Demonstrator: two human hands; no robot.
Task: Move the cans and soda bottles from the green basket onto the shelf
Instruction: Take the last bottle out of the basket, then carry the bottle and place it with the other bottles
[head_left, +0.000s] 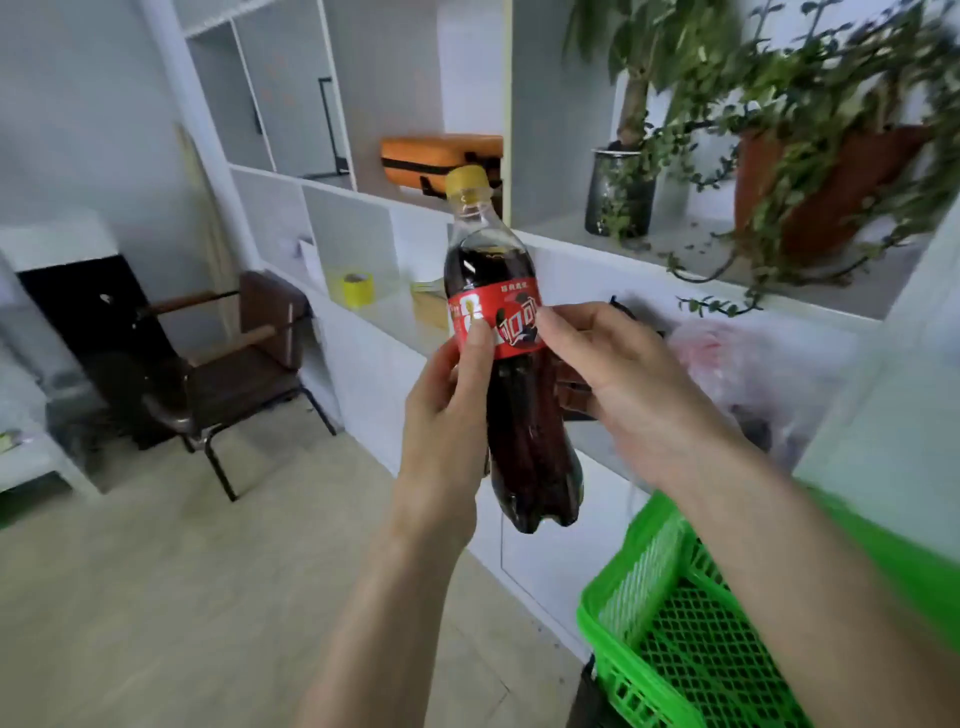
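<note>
A cola bottle (511, 405) with a yellow cap and a red label stands upright in the air in front of the white shelf (597, 249). My left hand (447, 410) grips its middle from the left, thumb on the label. From the right, my right hand (618, 374) holds the bottle, its fingertips on the label. The green basket (639, 582) sits low at the right, below my right forearm; the part of its inside that shows is bare mesh.
On the shelf stand two potted plants (623, 192) (831, 187), an orange case (436, 156), a yellow tape roll (357, 288) and a plastic bag (737, 364). A brown chair (234, 364) stands on the floor to the left.
</note>
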